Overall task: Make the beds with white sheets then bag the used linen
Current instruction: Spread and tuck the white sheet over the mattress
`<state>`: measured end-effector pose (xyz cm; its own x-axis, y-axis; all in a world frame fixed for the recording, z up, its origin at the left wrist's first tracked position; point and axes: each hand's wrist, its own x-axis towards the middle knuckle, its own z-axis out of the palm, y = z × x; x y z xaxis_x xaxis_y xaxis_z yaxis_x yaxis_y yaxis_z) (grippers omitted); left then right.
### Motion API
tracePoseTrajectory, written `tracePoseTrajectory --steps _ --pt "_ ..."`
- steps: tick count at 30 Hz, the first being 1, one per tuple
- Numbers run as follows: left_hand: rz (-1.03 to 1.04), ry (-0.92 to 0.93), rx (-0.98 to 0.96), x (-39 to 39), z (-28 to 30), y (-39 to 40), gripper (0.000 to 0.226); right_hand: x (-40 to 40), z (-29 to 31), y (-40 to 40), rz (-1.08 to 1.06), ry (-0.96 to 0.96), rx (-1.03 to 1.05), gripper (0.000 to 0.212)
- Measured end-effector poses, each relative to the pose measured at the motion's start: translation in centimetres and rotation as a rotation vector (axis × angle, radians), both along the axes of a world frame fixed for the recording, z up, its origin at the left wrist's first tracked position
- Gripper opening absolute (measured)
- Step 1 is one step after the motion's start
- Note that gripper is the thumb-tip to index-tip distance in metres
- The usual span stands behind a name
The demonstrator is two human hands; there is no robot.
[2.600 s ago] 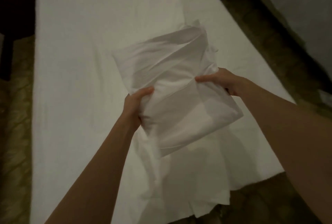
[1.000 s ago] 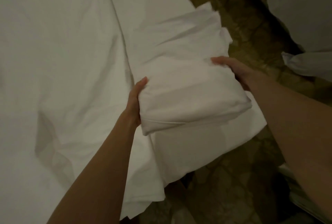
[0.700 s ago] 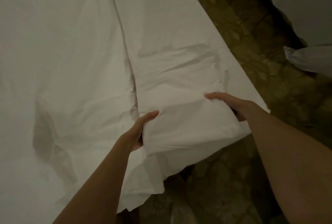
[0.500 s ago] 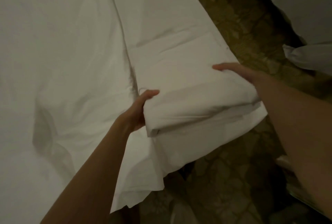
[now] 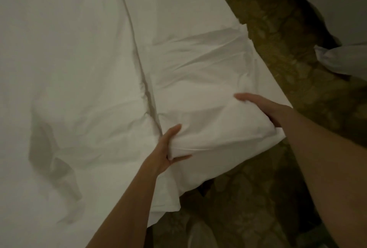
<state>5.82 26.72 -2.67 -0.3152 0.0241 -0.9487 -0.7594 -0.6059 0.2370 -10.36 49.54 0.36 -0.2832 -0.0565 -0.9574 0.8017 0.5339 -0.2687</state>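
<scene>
Dim bedroom: both hands, left hand (image 5: 165, 148) and right hand (image 5: 266, 108), clamp fingers around the soft, light folded sheet (image 5: 208, 112); gripping its ends seems best

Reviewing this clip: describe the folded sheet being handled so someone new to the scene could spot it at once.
Start at the white bed filling the left of the view, then go to its near right corner beside the patterned carpet. The folded white sheet lies there, gripped by the left hand and right hand. It alone is a thick, layered bundle; the surrounding linen lies flat.
</scene>
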Motion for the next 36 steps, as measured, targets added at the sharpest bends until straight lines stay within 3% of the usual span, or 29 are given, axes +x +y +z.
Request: tracePoseTrajectory --steps 3,6,9,12,14,16,22,28,32,36 --pt "-0.038 -0.011 -0.059 -0.6 0.3 0.2 0.073 0.0 -1.1 -0.4 -0.054 0.137 0.063 0.092" --pt "-0.229 -0.016 -0.139 -1.0 0.9 -0.6 0.082 -0.4 -1.6 -1.2 0.006 0.383 0.235 0.107" --pt "-0.483 0.029 -0.282 -1.4 1.3 -2.3 0.078 -0.7 -1.4 -2.7 0.156 0.806 0.439 0.09" --pt "-0.486 0.092 -0.332 -1.3 2.0 -4.4 0.049 0.4 -1.5 -5.5 0.445 1.074 0.39 0.073" --pt "-0.445 0.108 -0.405 -0.2 2.4 -6.2 0.039 2.3 -2.0 -8.1 0.57 1.067 0.291 0.064" --pt "-0.372 0.097 -0.49 1.8 2.4 -8.2 0.03 4.8 -2.3 -10.8 0.527 0.995 0.227 0.058" --pt "-0.194 -0.033 -0.675 9.7 1.5 -15.8 0.02 11.2 -3.1 -16.7 0.719 0.959 0.365 0.068" --pt "-0.245 -0.181 -1.16 15.4 2.3 -22.6 0.055 14.8 -3.4 -18.9 0.816 0.889 0.566 0.071" --pt "-0.232 -0.266 -1.179 17.8 2.8 -26.8 0.077 17.8 -3.1 -21.8 0.763 0.82 0.677 0.079" --pt "-0.29 -0.32 -0.991 20.3 0.9 -31.0 0.091 19.7 -2.5 -26.4 0.66 0.751 0.683 0.077"
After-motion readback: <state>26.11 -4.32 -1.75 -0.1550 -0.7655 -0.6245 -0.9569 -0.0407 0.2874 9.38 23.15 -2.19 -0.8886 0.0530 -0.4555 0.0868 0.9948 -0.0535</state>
